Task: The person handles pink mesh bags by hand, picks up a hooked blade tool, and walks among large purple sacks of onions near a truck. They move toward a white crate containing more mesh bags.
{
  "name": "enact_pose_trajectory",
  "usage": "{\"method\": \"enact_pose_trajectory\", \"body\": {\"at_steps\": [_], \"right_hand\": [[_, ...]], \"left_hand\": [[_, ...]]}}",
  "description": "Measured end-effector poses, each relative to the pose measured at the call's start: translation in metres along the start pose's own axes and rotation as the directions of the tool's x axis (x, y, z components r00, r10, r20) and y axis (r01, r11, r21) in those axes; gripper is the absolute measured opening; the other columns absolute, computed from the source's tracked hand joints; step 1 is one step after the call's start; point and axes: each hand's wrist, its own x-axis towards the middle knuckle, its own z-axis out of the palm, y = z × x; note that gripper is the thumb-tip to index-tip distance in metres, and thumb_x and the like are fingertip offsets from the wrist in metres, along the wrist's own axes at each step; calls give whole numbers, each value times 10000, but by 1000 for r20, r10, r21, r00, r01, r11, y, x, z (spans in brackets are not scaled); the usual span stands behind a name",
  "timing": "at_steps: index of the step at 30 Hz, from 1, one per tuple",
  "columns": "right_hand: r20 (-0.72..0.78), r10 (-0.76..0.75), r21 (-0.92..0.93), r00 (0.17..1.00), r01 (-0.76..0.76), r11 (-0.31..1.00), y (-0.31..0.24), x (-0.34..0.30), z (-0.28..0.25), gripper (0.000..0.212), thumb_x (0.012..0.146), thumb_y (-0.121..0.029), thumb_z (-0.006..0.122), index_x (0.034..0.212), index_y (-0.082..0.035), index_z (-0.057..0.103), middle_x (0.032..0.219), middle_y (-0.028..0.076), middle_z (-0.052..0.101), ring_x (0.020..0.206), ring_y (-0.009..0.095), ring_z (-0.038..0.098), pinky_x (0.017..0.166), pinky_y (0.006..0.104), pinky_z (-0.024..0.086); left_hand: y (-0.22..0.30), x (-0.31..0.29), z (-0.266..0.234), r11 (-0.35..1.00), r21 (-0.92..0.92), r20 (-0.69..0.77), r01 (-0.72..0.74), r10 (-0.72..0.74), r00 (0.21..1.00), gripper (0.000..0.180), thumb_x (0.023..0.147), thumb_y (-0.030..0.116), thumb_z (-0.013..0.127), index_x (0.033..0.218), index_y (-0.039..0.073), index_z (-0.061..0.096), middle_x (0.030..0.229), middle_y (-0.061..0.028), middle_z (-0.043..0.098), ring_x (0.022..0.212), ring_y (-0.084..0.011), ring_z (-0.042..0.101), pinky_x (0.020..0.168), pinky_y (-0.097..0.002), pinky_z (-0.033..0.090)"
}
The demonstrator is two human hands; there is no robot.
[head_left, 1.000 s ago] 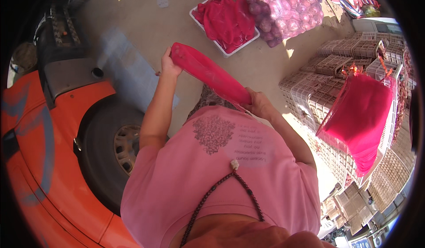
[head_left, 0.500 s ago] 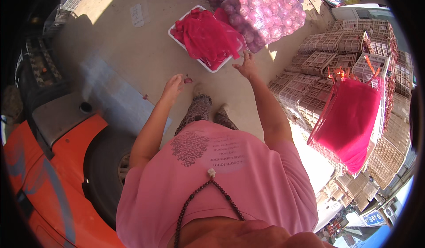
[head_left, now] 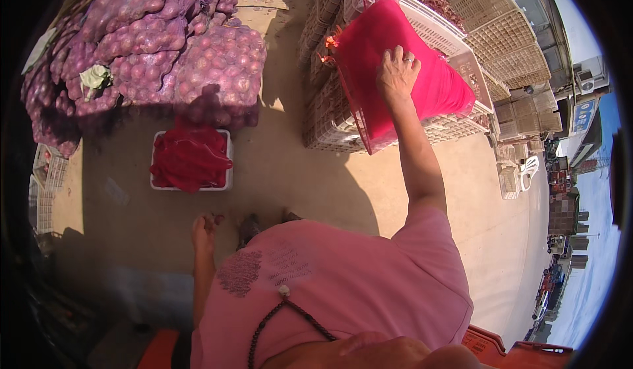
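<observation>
My right hand is stretched far forward over a stack of bright red mesh bags with orange ties at one end. Its fingers, one wearing a ring, are apart and slightly bent over the mesh; whether they touch it I cannot tell. The stack lies across pale plastic crates. Low beside my body hangs my left hand, loosely open, with nothing visible held. A small dark red scrap shows right by its fingers, apparently on the floor. More red mesh fills a white crate ahead.
Large mesh sacks of red onions are piled at the far left. Tall stacks of pale crates rise at the far right. A white plastic chair stands beyond. Orange crates are at the lower right, and an orange vehicle part at the lower left.
I have turned right. My right hand has gone from beside the white crate to above the red bag stack. My left hand has dropped back toward my side.
</observation>
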Motion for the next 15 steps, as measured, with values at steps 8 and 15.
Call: {"method": "enact_pose_trajectory", "body": {"at_steps": [8, 15], "right_hand": [[-106, -156, -8, 982, 156, 988, 73, -9, 48, 99, 804, -165, 520, 862, -129, 592, 971, 72, 488, 933, 278, 525, 670, 390, 445], [-131, -234, 24, 963, 239, 971, 68, -20, 38, 323, 826, -188, 504, 1143, -129, 523, 1194, 133, 463, 1123, 325, 458, 896, 552, 371]], "left_hand": [[-72, -26, 68, 997, 24, 124, -76, 73, 990, 167, 935, 172, 473, 1063, 95, 546, 904, -41, 611, 791, -165, 597, 697, -306, 500], [-117, -89, 49, 991, -114, -94, -69, 58, 994, 153, 929, 153, 469, 1046, 95, 547, 890, -46, 607, 786, -168, 594, 677, -315, 495]]}}
